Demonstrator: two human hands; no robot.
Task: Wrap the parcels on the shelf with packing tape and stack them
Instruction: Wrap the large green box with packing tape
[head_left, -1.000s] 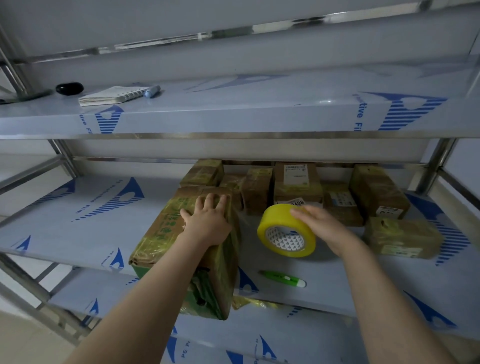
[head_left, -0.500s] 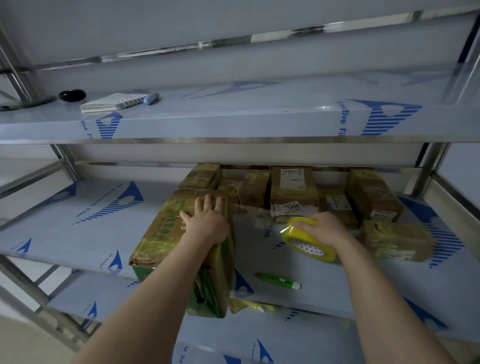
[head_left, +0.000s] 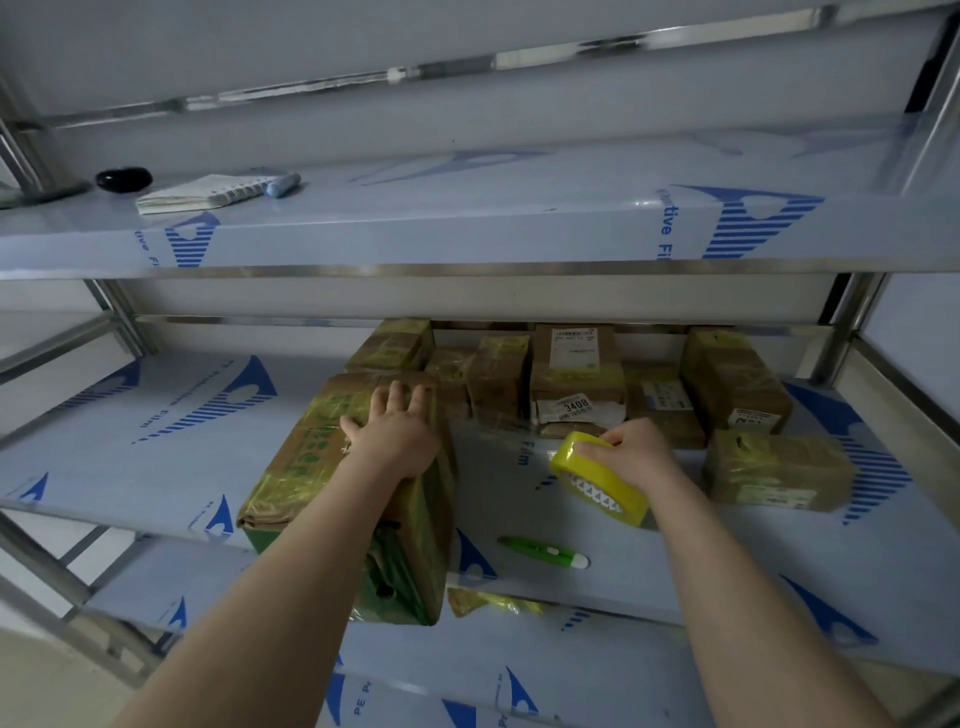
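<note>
Parcels (head_left: 576, 374) crowd the far shelf (head_left: 156, 441). Left grip (head_left: 397, 441), fingers (head_left: 396, 399) flat, presses a box (head_left: 306, 457) at the near edge; right grip (head_left: 636, 452) clutches a tape roll (head_left: 602, 491).

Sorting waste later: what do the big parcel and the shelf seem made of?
The big parcel: apparently brown cardboard, creased at corners, banded with glossy yellowish tape. The shelf: probably stainless steel, judging by its shiny bare frame, under blue-printed protective film.

"3408" on parcel label (head_left: 575, 406); "Film" on shelf (head_left: 727, 551)
</note>
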